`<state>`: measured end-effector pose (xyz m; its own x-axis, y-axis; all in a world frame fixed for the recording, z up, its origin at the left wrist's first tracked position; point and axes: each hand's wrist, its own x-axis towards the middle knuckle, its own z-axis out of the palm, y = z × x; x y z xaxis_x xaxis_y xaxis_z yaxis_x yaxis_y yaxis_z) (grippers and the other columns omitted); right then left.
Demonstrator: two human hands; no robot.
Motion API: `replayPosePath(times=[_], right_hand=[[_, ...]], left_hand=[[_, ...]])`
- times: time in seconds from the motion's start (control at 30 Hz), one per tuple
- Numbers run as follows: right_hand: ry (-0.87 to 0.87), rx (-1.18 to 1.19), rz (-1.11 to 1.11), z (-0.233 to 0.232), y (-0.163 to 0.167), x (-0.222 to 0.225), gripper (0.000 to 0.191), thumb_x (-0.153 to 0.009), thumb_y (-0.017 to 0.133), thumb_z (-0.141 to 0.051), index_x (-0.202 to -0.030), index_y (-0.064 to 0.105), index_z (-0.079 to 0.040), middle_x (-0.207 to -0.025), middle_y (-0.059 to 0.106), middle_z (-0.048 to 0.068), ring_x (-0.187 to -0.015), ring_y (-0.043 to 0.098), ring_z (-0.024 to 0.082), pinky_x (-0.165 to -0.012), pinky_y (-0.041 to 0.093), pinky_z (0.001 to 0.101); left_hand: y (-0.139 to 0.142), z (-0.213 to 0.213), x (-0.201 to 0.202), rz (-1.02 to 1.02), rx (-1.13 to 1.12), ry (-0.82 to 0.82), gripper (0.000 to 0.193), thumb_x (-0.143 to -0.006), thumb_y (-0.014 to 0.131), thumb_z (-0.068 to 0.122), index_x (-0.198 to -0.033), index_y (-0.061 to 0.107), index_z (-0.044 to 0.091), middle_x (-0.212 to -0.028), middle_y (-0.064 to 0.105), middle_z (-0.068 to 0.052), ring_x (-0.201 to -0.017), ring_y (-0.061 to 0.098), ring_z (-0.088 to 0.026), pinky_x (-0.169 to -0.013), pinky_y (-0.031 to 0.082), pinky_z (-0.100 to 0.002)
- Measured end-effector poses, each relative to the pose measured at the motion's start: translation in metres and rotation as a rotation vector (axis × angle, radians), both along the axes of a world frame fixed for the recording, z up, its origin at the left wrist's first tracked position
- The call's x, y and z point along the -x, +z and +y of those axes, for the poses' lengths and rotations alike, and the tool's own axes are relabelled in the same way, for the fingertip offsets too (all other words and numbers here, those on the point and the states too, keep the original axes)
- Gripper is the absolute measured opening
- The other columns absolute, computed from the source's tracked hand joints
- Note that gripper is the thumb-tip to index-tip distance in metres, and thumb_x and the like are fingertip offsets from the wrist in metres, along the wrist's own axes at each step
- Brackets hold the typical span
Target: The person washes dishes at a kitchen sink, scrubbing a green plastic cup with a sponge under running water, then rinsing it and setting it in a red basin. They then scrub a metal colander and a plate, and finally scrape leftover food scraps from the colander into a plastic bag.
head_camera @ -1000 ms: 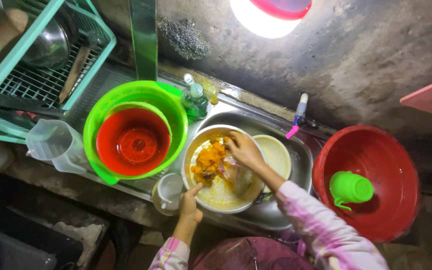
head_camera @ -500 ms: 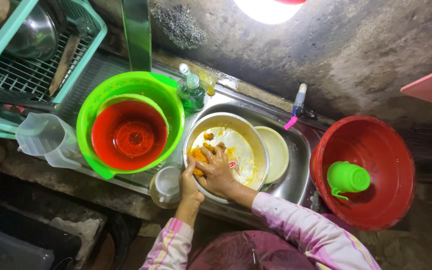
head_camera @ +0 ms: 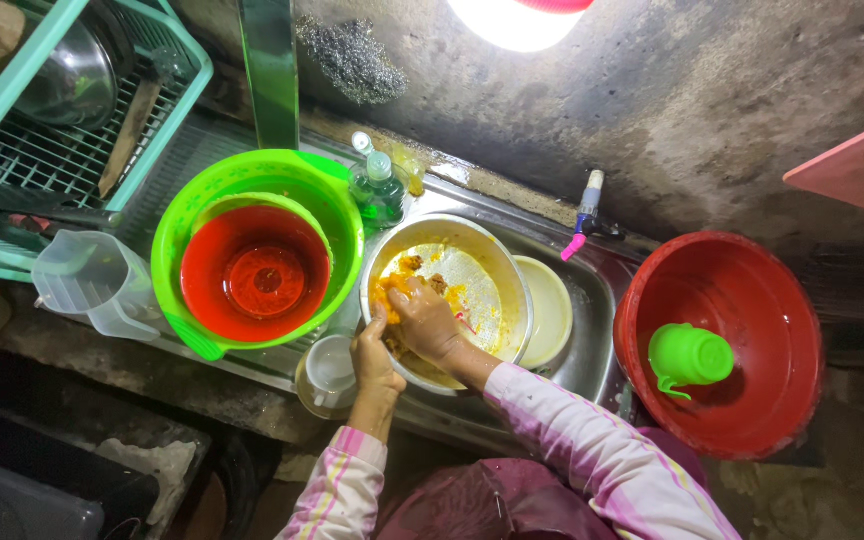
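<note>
Two red basins [head_camera: 718, 340] [head_camera: 255, 275], one steel bowl [head_camera: 447, 300] (soiled orange), one green cup [head_camera: 690, 356].

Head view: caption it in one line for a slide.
Right hand scrubs orange residue inside a metal bowl in the sink; left hand steadies its rim.

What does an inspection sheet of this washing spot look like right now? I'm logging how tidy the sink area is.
Surface: steel sink, wet, set in a rough concrete counter.
Job's things: metal bowl in the sink, smeared with orange residue; a pale dish beside it.
Clutter: green basin holding a red bowl; clear jug; glass cup; soap bottle; red tub with a green mug; steel scourer.
Grippers: left hand grips the bowl's rim; right hand presses inside the bowl, fingers bent.
Cables: nothing seen.
Surroundings: green dish rack, tap, lamp on the wall.
</note>
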<state>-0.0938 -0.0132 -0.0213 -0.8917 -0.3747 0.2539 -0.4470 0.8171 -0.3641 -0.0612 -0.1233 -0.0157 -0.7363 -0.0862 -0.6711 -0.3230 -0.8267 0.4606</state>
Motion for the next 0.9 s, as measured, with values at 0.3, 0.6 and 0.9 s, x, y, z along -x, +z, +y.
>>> replayPosePath(times=[0.3,0.6,0.9], right_hand=[[0.003,0.052,-0.179,0.011,0.025,0.008,0.046,-0.077,0.077,-0.018,-0.120,0.063,-0.006,-0.111,0.062,0.027,-0.099,0.063,0.044,-0.081,0.053,0.0508],[-0.207,0.495,-0.464,0.086,0.018,0.001,0.050,-0.101,0.065,-0.032,-0.148,0.055,-0.017,-0.152,0.057,0.016,-0.142,0.057,0.035,-0.117,0.047,0.0415],[-0.447,0.600,-0.175,0.052,-0.045,0.005,0.061,-0.104,0.052,-0.044,-0.156,0.043,-0.013,-0.165,0.034,0.020,-0.156,0.023,0.038,-0.124,0.015,0.0521]], left_hand=[[-0.016,-0.002,0.003,-0.014,-0.162,-0.066,0.052,-0.095,0.062,0.035,-0.137,0.059,0.004,-0.128,0.067,-0.014,-0.115,0.065,-0.030,-0.100,0.051,-0.046],[-0.008,-0.011,0.007,0.137,-0.107,-0.013,0.055,-0.096,0.061,0.035,-0.144,0.054,0.009,-0.138,0.063,-0.008,-0.124,0.061,-0.026,-0.106,0.047,-0.044],[0.013,0.017,0.000,0.162,0.054,-0.096,0.056,-0.091,0.068,0.031,-0.139,0.057,0.003,-0.131,0.066,-0.012,-0.119,0.064,-0.028,-0.102,0.052,-0.045]])
